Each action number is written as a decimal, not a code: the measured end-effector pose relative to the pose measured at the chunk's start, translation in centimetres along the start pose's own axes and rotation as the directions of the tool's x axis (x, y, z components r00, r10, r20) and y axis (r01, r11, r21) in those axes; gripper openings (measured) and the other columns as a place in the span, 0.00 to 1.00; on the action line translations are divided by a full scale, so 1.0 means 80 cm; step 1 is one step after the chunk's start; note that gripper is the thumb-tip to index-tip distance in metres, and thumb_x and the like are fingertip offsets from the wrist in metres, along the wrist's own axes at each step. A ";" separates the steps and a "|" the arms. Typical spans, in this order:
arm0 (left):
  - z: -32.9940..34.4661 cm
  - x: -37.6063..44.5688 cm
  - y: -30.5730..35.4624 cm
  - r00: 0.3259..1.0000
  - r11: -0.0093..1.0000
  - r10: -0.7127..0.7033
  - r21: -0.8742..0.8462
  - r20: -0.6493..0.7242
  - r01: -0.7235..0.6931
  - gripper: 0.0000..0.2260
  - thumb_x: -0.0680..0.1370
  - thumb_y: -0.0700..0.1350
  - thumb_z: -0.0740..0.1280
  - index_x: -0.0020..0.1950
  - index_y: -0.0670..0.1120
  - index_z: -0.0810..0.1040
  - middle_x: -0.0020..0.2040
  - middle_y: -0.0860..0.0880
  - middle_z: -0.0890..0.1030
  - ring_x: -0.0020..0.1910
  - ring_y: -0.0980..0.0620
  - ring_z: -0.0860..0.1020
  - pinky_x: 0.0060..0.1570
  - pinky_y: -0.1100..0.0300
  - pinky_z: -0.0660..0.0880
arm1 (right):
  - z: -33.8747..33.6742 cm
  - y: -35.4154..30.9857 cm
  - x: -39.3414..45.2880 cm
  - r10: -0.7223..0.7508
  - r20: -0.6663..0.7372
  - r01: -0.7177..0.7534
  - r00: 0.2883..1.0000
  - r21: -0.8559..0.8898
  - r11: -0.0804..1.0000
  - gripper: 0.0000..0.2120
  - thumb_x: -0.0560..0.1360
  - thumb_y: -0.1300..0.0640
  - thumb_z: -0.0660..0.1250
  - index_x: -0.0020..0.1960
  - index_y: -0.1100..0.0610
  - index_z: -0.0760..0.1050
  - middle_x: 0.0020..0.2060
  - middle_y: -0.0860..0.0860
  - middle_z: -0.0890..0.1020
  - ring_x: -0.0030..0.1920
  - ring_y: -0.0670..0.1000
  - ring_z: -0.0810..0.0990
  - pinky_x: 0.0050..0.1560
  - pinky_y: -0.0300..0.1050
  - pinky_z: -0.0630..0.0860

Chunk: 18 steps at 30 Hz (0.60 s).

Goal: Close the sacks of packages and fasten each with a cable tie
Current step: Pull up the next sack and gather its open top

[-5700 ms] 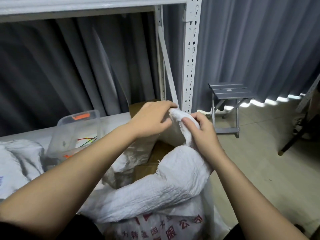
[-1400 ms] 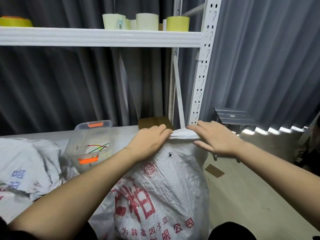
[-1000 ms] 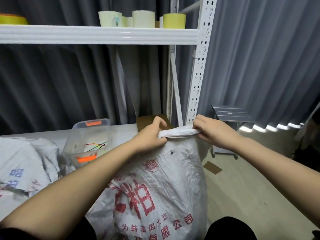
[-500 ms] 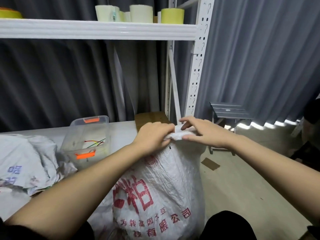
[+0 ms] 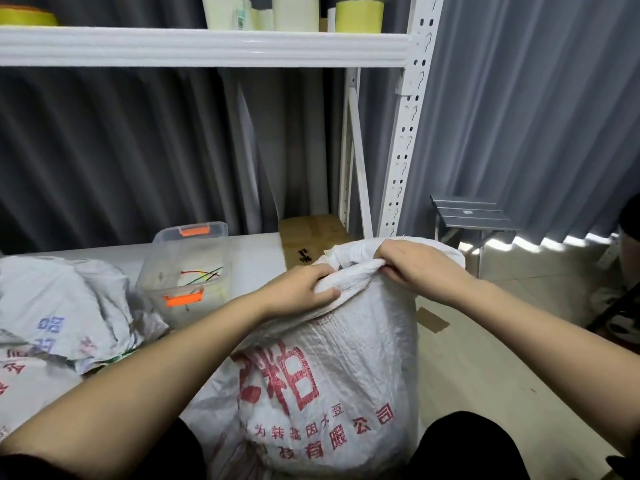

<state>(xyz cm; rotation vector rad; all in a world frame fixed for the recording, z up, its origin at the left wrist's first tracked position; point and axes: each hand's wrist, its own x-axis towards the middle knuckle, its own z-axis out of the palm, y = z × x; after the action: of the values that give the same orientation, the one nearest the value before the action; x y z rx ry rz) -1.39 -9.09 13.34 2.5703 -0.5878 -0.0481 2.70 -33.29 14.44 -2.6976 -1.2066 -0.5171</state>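
A full white woven sack (image 5: 332, 386) with red printing stands upright between my knees. Its rolled top rim is bunched at the mouth. My left hand (image 5: 299, 288) grips the left side of the rim with curled fingers. On the right side, my right hand (image 5: 417, 266) curls over the rim. A small dark gap shows in the mouth between my hands. A clear plastic box (image 5: 187, 271) with orange latches sits on the low white platform (image 5: 252, 258) to the left, holding coloured cable ties (image 5: 201, 273).
More white sacks (image 5: 59, 317) lie crumpled at the left on the platform. A cardboard box (image 5: 311, 237) stands behind the sack by the white rack upright (image 5: 403, 133). Tape rolls (image 5: 294, 12) sit on the shelf above. A grey folding stool (image 5: 467, 216) stands at the right.
My hands were close together pinching the sack top half a second ago. They have moved apart along the rim, and the mouth has widened a little.
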 end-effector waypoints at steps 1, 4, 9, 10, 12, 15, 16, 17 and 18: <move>0.001 0.000 0.003 0.999 0.991 0.023 0.133 -0.044 -0.017 0.06 0.78 0.52 0.62 0.51 0.51 0.72 0.49 0.51 0.78 0.47 0.50 0.76 0.45 0.55 0.71 | 0.001 -0.001 -0.001 -0.006 -0.005 0.006 1.000 -0.012 1.000 0.03 0.78 0.58 0.63 0.49 0.57 0.72 0.44 0.51 0.77 0.44 0.52 0.75 0.41 0.50 0.72; 0.009 0.002 0.006 0.962 0.859 0.187 0.509 -0.201 -0.060 0.06 0.76 0.46 0.64 0.50 0.49 0.68 0.48 0.48 0.78 0.45 0.45 0.77 0.34 0.55 0.68 | -0.003 -0.001 -0.006 -0.039 -0.001 0.038 0.999 -0.085 0.996 0.05 0.76 0.58 0.64 0.50 0.57 0.72 0.44 0.51 0.76 0.43 0.54 0.76 0.38 0.49 0.69; 0.026 0.008 0.004 0.810 0.624 0.555 0.739 -0.191 -0.253 0.09 0.68 0.36 0.66 0.46 0.44 0.73 0.36 0.45 0.75 0.27 0.45 0.74 0.22 0.64 0.55 | -0.005 -0.016 0.001 0.072 0.260 -0.067 0.963 -0.030 0.997 0.23 0.78 0.38 0.57 0.69 0.49 0.66 0.62 0.42 0.75 0.61 0.48 0.71 0.59 0.47 0.63; 0.029 0.011 0.005 0.802 0.614 0.565 0.748 -0.194 -0.252 0.07 0.69 0.37 0.63 0.45 0.43 0.75 0.36 0.46 0.75 0.27 0.46 0.74 0.22 0.64 0.54 | -0.002 -0.021 0.005 0.084 0.296 -0.099 0.952 0.036 0.994 0.24 0.79 0.38 0.56 0.70 0.47 0.65 0.64 0.42 0.75 0.62 0.47 0.71 0.59 0.46 0.63; 0.027 0.014 0.008 0.827 0.645 0.528 0.725 -0.193 -0.242 0.07 0.68 0.37 0.67 0.45 0.43 0.76 0.35 0.46 0.75 0.28 0.45 0.76 0.23 0.63 0.55 | 0.008 -0.029 0.010 0.091 0.356 -0.143 0.930 0.124 0.982 0.19 0.80 0.40 0.56 0.66 0.47 0.70 0.61 0.45 0.78 0.58 0.48 0.75 0.52 0.45 0.66; 0.024 0.004 0.003 0.928 0.828 0.305 0.540 -0.212 -0.149 0.12 0.72 0.46 0.69 0.52 0.45 0.73 0.45 0.47 0.78 0.40 0.45 0.78 0.29 0.58 0.65 | 0.017 -0.033 0.012 0.109 0.354 -0.151 0.929 0.096 0.984 0.15 0.80 0.42 0.55 0.57 0.51 0.72 0.50 0.49 0.81 0.49 0.50 0.78 0.46 0.48 0.71; 0.024 0.001 -0.001 0.955 0.834 0.212 0.548 -0.209 -0.065 0.14 0.74 0.51 0.66 0.55 0.46 0.72 0.48 0.48 0.78 0.44 0.46 0.78 0.33 0.57 0.68 | 0.019 -0.033 0.012 0.113 0.351 -0.151 0.929 0.083 0.985 0.16 0.80 0.41 0.55 0.56 0.51 0.72 0.49 0.50 0.81 0.49 0.51 0.78 0.47 0.50 0.73; 0.028 -0.002 -0.007 0.958 0.811 0.195 0.584 -0.211 -0.036 0.16 0.74 0.54 0.65 0.57 0.47 0.72 0.50 0.49 0.78 0.46 0.47 0.78 0.34 0.57 0.69 | 0.021 -0.033 0.011 0.118 0.351 -0.153 0.929 0.076 0.985 0.16 0.80 0.41 0.54 0.56 0.51 0.71 0.49 0.50 0.81 0.49 0.52 0.78 0.48 0.51 0.74; 0.033 -0.005 -0.013 0.959 0.797 0.200 0.603 -0.201 -0.040 0.17 0.73 0.55 0.66 0.57 0.47 0.72 0.48 0.49 0.79 0.44 0.46 0.79 0.33 0.57 0.69 | 0.021 -0.032 0.011 0.118 0.349 -0.152 0.930 0.071 0.986 0.17 0.80 0.40 0.53 0.56 0.51 0.71 0.49 0.50 0.81 0.49 0.52 0.78 0.49 0.52 0.74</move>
<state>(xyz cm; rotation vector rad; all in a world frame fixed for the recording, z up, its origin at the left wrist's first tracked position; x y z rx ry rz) -1.70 -9.32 10.47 3.0549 -0.7587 0.6026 1.78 -30.50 13.14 -2.8370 -1.0706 0.0364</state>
